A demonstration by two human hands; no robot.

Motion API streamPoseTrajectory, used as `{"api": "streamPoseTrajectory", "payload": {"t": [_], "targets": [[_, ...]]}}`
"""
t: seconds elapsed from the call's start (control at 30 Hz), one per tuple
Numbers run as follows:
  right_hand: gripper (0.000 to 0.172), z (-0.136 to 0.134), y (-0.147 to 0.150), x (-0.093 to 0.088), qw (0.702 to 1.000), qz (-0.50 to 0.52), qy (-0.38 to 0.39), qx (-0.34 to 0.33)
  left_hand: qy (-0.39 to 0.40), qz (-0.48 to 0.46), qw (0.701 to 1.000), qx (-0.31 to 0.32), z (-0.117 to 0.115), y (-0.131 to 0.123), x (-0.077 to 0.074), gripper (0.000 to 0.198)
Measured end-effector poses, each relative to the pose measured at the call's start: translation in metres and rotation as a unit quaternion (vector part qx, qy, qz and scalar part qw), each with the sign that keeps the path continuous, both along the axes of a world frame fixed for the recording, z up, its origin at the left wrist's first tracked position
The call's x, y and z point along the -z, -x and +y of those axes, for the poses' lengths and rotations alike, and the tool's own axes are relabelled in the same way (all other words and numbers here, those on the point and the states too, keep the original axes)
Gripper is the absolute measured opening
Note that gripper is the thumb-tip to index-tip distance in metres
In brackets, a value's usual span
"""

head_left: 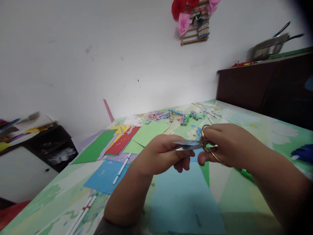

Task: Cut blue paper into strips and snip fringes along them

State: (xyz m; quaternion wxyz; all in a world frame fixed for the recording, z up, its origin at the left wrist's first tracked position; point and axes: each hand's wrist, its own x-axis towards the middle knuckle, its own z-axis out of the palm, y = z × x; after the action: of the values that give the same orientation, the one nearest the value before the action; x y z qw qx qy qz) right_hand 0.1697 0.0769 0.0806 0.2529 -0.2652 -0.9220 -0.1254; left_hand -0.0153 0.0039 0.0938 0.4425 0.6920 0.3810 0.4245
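My right hand [222, 143] is closed on the gold handles of a pair of scissors [189, 144], whose silver blades point left and stand slightly apart. The blades reach over the fingers of my left hand [163, 155], which are bent and pressed together near the blade tips. Whatever those fingers pinch, if anything, is too small or hidden to name. Both hands are above the table, over a light blue sheet [184, 199].
On the patterned table [234, 199] lie a blue sheet [106, 176], a white stick [122, 168], a green sheet [96, 147], a red sheet [124, 140], paper scraps [157, 116] and curled strips [187, 119]. A dark cabinet [244, 81] stands at right.
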Motion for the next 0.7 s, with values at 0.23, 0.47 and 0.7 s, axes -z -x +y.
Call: {"api": "streamPoseTrajectory", "payload": {"t": [0.23,0.47,0.7], "targets": [[0.046,0.002,-0.002,-0.001,1.000,-0.001,0.013,0.002,0.046,-0.015,0.998,0.033,0.005,0.001,-0.001,0.014],[0.045,0.010,-0.001,0.000,0.998,-0.013,0.061,0.003,-0.044,0.007,0.996,-0.071,0.008,0.003,-0.001,0.012],[0.045,0.009,0.003,0.004,0.997,0.004,0.080,-0.013,-0.097,0.067,0.988,-0.101,0.010,-0.001,-0.001,0.018]]}}
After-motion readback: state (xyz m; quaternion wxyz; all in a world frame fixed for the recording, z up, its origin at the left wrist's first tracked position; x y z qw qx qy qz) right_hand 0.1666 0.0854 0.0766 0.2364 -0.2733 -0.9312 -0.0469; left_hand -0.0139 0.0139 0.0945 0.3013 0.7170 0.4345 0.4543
